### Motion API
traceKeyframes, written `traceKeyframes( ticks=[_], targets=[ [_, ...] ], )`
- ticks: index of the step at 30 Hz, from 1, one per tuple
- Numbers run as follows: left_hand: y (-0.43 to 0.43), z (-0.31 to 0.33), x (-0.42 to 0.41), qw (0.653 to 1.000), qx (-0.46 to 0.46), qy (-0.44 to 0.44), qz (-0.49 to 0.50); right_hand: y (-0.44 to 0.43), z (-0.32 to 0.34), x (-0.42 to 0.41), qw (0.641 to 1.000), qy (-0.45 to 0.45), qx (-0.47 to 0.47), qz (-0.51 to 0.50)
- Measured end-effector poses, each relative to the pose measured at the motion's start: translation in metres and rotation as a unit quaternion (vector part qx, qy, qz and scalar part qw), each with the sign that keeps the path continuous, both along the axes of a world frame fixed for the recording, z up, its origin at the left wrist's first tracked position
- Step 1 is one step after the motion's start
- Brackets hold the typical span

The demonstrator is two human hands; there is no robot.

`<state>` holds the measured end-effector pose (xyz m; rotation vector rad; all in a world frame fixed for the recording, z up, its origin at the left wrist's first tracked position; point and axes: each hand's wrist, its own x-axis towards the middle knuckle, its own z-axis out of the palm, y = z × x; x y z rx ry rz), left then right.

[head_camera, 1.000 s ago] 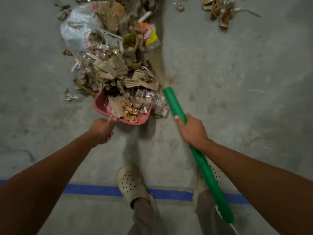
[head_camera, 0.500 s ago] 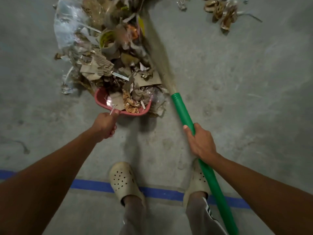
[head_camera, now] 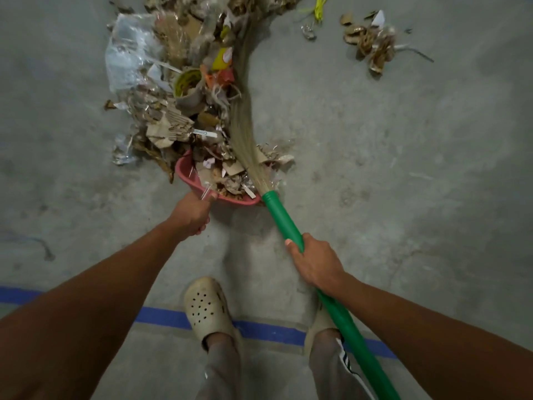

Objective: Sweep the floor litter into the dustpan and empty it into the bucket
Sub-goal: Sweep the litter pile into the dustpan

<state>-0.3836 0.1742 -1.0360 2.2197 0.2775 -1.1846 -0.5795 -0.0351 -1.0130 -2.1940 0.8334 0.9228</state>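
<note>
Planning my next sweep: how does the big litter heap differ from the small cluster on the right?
The big heap is far larger than the small cluster. The heap spills into the dustpan, broom bristles against it; the cluster lies apart, untouched. The heap includes clear plastic; the cluster looks mostly brown scraps. Both lie on concrete.

Litter (head_camera: 184, 116) in dustpan (head_camera: 187, 176) — broom (head_camera: 245, 134) at rt.

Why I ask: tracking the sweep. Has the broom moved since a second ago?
Yes. The broom has drawn back toward the blue floor line, its green neck now at the dustpan rim.
</note>
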Motion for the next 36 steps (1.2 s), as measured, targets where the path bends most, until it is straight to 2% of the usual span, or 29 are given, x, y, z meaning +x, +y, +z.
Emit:
traceKeyframes(
  ticks=[5,8,14,30,36],
  targets=[
    [-0.022,0.022,-0.014,0.999,-0.048,-0.005,-0.001,-0.016,0.025,0.008,1.0,0.009,0.017,0.006],
    [-0.032,0.04,-0.025,0.996,-0.079,-0.007,0.032,-0.029,0.048,0.011,1.0,0.005,0.025,0.005],
    [-0.042,0.106,-0.04,0.992,-0.111,-0.028,0.049,-0.054,0.122,0.013,1.0,0.001,0.017,0.021],
    [-0.076,0.404,-0.079,0.988,-0.127,-0.075,0.05,-0.073,0.42,-0.04,0.997,-0.056,0.017,-0.041],
    [-0.076,0.505,-0.105,0.98,-0.153,-0.112,0.061,-0.077,0.507,-0.067,0.992,-0.099,0.04,-0.065]
  ],
)
